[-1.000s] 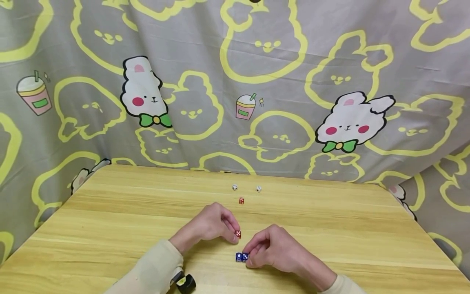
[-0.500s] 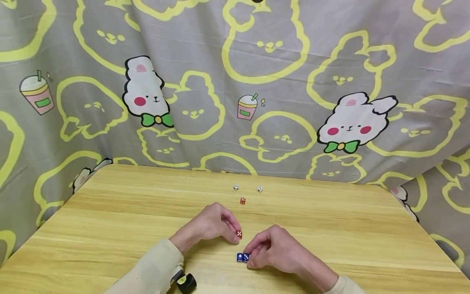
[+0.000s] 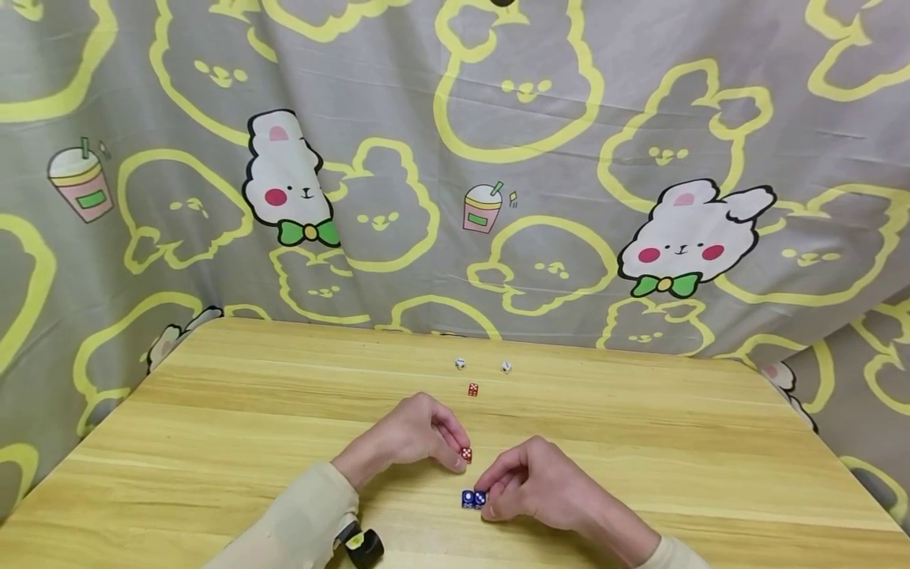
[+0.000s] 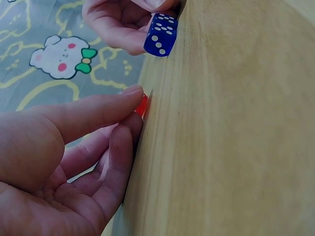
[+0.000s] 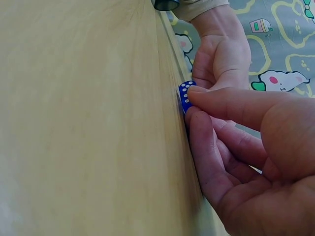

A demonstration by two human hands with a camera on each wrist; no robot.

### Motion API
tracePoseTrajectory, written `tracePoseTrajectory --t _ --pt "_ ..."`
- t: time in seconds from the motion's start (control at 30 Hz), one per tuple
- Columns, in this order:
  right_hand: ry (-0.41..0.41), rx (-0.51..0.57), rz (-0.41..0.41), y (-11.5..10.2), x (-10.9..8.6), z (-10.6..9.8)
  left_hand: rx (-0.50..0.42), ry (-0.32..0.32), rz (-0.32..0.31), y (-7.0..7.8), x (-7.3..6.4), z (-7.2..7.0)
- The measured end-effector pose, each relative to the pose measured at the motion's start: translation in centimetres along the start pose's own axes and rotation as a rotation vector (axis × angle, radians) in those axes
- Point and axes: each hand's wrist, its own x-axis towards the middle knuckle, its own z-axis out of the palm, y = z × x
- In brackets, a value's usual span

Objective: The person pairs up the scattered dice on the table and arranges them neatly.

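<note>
Red die [image 3: 466, 454] in left hand [image 3: 423, 433], white dice [image 3: 460, 363] in head view only

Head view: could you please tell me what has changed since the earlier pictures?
Only the view shifted slightly, everything sitting a little further right. Nothing was taken hold of or let go: the left hand still pinches a red die, the right hand a blue die.

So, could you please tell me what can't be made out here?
Head view: pips on the white dice, too small.
Left wrist view: pinched red die, mostly hidden by left hand.
Right wrist view: blue dice, partly covered by right hand.
Right wrist view: black object, cut off by the top edge.
</note>
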Motion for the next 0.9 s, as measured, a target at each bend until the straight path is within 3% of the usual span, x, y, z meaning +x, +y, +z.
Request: tracePoseTrajectory --t 0.9 --pt "0.015 0.073 0.022 0.18 0.20 -0.03 0.008 -0.001 0.008 0.07 0.06 0.01"
